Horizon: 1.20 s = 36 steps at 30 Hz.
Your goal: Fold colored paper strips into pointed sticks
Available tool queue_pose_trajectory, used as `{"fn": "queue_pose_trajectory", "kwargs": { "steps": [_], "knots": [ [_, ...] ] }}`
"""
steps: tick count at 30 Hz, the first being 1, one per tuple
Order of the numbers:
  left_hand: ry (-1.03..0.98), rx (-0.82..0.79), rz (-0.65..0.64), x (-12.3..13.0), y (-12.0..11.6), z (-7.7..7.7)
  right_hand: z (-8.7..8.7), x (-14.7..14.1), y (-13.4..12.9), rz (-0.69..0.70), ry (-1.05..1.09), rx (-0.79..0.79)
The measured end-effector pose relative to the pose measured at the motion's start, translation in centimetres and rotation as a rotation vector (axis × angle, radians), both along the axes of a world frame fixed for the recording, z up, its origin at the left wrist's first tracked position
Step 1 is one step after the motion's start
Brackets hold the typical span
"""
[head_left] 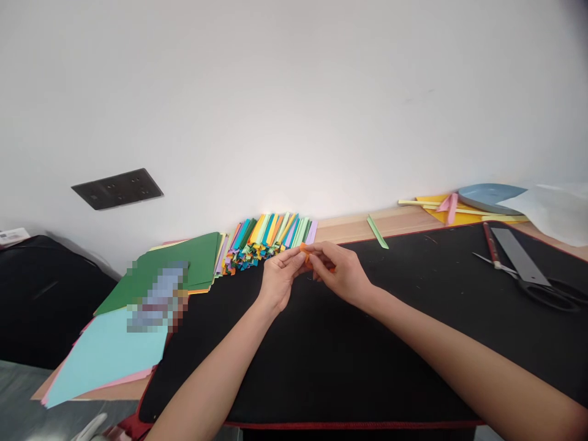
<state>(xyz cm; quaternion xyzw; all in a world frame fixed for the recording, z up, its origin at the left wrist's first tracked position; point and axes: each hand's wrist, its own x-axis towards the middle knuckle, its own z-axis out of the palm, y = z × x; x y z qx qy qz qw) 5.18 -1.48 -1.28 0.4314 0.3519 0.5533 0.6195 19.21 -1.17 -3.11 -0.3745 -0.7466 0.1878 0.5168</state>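
Between my two hands is a small piece of orange paper (pixel 304 247), mostly covered by the fingers. My left hand (pixel 281 273) pinches it from the left with thumb and fingertips. From the right, my right hand (pixel 342 269) closes on the same paper, fingers curled; a bit of orange also shows below them. Both hands are held above the black mat (pixel 349 361). Just behind them lies a pile of folded paper strips (pixel 264 239) in many colours, against the wall.
Green sheets (pixel 202 257) and light blue sheets (pixel 110 349) are stacked at left. A light green strip (pixel 377 231) lies at the mat's back edge. Scissors (pixel 537 275) and a red-handled knife (pixel 491 245) rest at right, near a blue plate (pixel 489 195) and yellow paper (pixel 432 208).
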Motion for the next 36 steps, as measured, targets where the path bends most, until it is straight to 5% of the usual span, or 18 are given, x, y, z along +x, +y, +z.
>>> {"fn": "queue_pose_trajectory", "kwargs": {
  "steps": [8, 15, 23, 36],
  "knots": [
    [0.002, 0.008, -0.005, 0.2, -0.4, 0.5, 0.6, 0.3, 0.1, -0.233, -0.102, 0.185],
    [-0.037, -0.030, 0.008, 0.0, -0.2, 0.4, 0.7, 0.3, 0.3, -0.032, 0.094, 0.012],
    [-0.057, -0.069, 0.039, 0.1, -0.1, 0.2, 1.9, 0.1, -0.4, 0.035, 0.291, -0.253],
    [-0.053, -0.020, 0.090, 0.2, -0.3, 0.4, 1.3, 0.2, 0.0, 0.132, 0.382, -0.343]
  ]
}}
